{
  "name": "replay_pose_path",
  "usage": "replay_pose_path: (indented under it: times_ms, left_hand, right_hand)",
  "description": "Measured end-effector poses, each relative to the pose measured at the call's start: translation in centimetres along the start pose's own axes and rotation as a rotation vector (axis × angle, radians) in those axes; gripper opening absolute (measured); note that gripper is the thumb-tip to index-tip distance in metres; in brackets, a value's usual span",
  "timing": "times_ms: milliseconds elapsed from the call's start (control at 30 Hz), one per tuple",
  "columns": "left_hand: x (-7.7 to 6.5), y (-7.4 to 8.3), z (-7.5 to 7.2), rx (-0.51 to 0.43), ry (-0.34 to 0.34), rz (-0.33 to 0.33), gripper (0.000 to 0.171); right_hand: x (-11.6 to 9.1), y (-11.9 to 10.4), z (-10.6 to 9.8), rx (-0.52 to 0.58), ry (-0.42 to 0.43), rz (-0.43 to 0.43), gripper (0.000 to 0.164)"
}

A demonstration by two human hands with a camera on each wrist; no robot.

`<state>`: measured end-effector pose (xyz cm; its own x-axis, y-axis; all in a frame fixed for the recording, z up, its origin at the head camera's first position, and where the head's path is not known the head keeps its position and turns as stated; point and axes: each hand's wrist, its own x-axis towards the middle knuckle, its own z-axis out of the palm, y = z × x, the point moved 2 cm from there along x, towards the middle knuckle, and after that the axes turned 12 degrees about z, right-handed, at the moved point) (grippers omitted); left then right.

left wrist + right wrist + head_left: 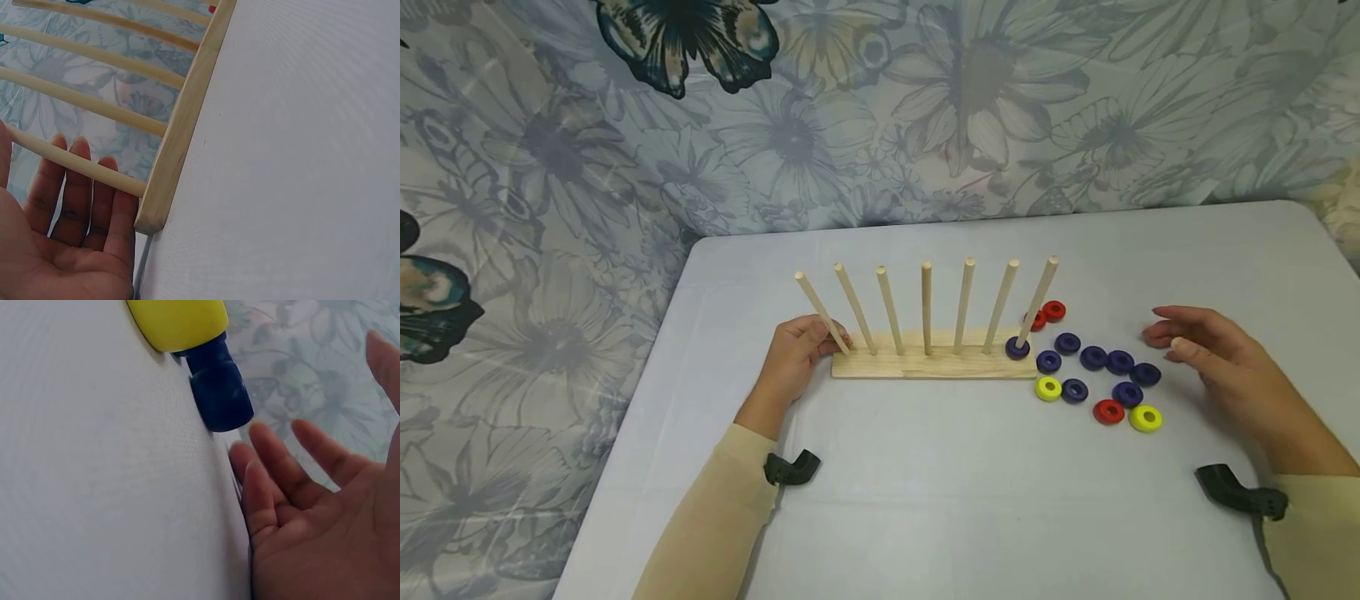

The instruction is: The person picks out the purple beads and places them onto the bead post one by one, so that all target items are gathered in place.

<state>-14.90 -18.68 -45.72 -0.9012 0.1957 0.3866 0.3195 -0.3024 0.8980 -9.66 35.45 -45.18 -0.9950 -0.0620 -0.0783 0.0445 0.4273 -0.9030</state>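
A wooden peg stand [936,367] with several upright dowels lies across the table. My left hand [799,346] is at its left end, palm turned toward the end peg [81,164]; the fingers [74,194] extend behind that peg without curling round it. A dark blue ring [1018,348] sits at the foot of the rightmost peg. To the right of the stand lie loose blue rings [1093,358], red rings [1108,412] and yellow rings [1146,418]. My right hand [1228,367] hovers right of them, fingers loosely bent and holding nothing; a blue ring [222,397] appears beyond its fingertips.
The white table [925,500] reaches back to a wall of flower-patterned fabric [985,108]. Two red rings [1055,312] lie behind the stand's right end. Dark wrist mounts [792,468] are on both sleeves.
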Motion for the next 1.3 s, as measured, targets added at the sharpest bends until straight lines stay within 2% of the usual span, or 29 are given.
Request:
replay_pose_path:
  times_ms: [133, 267, 533, 867, 1300]
  left_hand:
    - [-0.08, 0.01, -0.06, 0.004, 0.008, 0.005, 0.051]
    - [-0.1, 0.01, -0.04, 0.004, 0.006, 0.002, 0.049]
    - [-0.08, 0.08, 0.03, 0.015, 0.01, -0.009, 0.049]
    - [-0.04, 0.05, 0.0, 0.008, 0.013, -0.016, 0.05]
    - [-0.08, 0.11, 0.06, -0.006, 0.0, -0.005, 0.046]
  right_hand:
    - [-0.05, 0.12, 0.06, -0.018, -0.008, 0.03, 0.051]
    - [-0.23, 0.22, 0.04, -0.081, -0.028, 0.033, 0.058]
    - [-0.08, 0.56, 0.0, -0.229, -0.078, -0.013, 0.051]
    - [-0.33, 0.41, 0.22, -0.301, -0.023, -0.03, 0.04]
    - [-0.38, 0.25, 0.2, -0.309, 0.049, 0.004, 0.032]
